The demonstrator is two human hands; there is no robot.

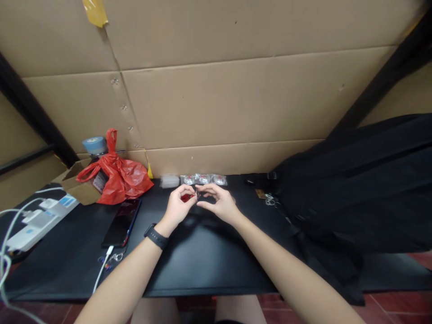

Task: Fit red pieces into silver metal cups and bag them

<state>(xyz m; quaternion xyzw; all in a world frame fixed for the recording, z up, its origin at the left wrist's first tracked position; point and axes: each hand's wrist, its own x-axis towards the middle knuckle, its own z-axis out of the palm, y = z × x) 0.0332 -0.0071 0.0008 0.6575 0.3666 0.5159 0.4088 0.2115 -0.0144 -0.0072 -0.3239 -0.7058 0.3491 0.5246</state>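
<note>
Sitting between left fingers [186,188] and right fingers [206,187], a small dark item [198,194].

The left grip [178,206] and right grip [222,204] meet at a small dark object [198,193] above the black table [209,267].

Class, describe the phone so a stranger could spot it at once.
Find the black tabletop, then the red bag at its back left. In front of that bag lies the phone, screen up. Unlike the white power strip to its left, it is dark, with a white cable at its near end.
</note>
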